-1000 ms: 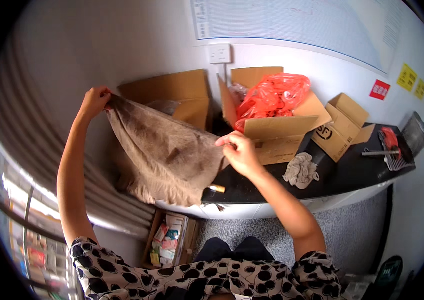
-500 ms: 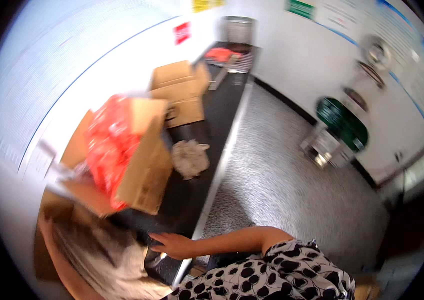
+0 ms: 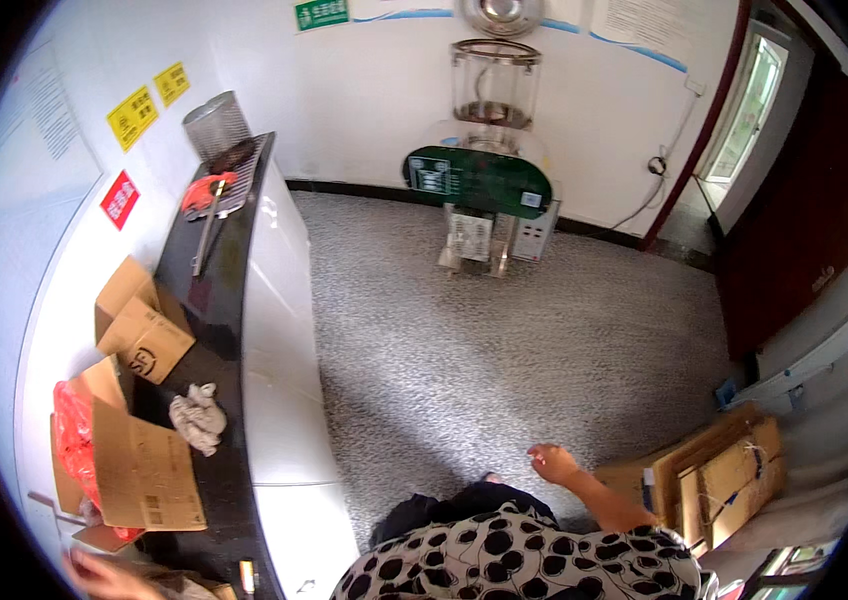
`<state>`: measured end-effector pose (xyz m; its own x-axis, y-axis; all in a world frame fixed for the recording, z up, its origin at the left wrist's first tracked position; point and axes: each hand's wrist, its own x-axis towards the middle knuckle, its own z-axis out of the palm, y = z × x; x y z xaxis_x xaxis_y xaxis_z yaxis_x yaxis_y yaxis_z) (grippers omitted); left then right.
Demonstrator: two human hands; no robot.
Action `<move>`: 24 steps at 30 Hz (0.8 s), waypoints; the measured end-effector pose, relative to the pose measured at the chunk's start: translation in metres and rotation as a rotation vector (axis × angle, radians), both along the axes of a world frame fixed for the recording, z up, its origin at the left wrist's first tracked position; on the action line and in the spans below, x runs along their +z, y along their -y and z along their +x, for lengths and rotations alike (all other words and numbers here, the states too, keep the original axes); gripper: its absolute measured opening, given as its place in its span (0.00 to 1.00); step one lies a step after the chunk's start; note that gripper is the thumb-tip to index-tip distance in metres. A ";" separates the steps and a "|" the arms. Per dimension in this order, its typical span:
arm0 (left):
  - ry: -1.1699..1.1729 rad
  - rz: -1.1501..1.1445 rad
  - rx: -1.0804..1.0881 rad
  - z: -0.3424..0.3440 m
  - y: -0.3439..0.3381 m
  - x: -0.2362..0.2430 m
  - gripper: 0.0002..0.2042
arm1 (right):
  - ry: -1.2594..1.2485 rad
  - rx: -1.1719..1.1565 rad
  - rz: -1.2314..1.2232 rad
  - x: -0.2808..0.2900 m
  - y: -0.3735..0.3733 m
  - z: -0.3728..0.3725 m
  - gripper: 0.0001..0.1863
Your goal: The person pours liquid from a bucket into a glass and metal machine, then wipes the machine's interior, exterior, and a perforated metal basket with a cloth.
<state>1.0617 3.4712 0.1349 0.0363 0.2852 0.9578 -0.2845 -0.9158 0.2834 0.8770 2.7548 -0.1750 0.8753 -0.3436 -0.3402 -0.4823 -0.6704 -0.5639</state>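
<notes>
At the lower left, my left hand point(image 3: 96, 572) is slightly blurred, with loose, open fingers, beside the cardboard box and near a brown cloth point(image 3: 181, 585) at the picture's edge. Over the speckled floor, my right hand point(image 3: 552, 462) holds nothing, its fingers loosely bent and apart. On the black counter point(image 3: 212, 340) are an open cardboard box point(image 3: 149, 470) with red plastic bags point(image 3: 74, 430), a smaller open carton point(image 3: 144, 335), a crumpled pale cloth point(image 3: 199, 420) and a small yellowish cylinder point(image 3: 247, 578).
A machine with a green oval board point(image 3: 479, 180) stands by the far wall. A wooden door point(image 3: 794, 200) stands beside an open doorway at right, with flattened cardboard point(image 3: 704, 475) lower right. A mesh cylinder point(image 3: 217, 125) and red item point(image 3: 206, 195) occupy the counter's far end.
The view has swung right along the counter toward the doorway. The brown cloth is no longer stretched between my hands; my right hand has let go of it and moved out over the floor.
</notes>
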 end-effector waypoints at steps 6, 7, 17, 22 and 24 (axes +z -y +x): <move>-0.796 0.464 -0.568 0.107 0.420 -0.092 0.08 | 0.102 -0.229 0.092 -0.009 0.092 -0.083 0.16; -0.915 0.555 -0.688 0.120 0.449 -0.121 0.07 | 0.124 -0.305 0.158 -0.012 0.109 -0.086 0.16; -1.290 0.522 -0.961 0.219 0.766 -0.269 0.10 | 0.231 -0.594 0.146 -0.012 0.347 -0.107 0.16; -1.303 1.022 -1.108 0.212 1.071 -0.348 0.09 | 0.181 -1.303 0.383 -0.058 0.466 -0.215 0.13; -1.262 1.003 -1.398 0.154 1.213 -0.333 0.18 | 0.294 -1.637 0.617 -0.082 0.468 -0.264 0.10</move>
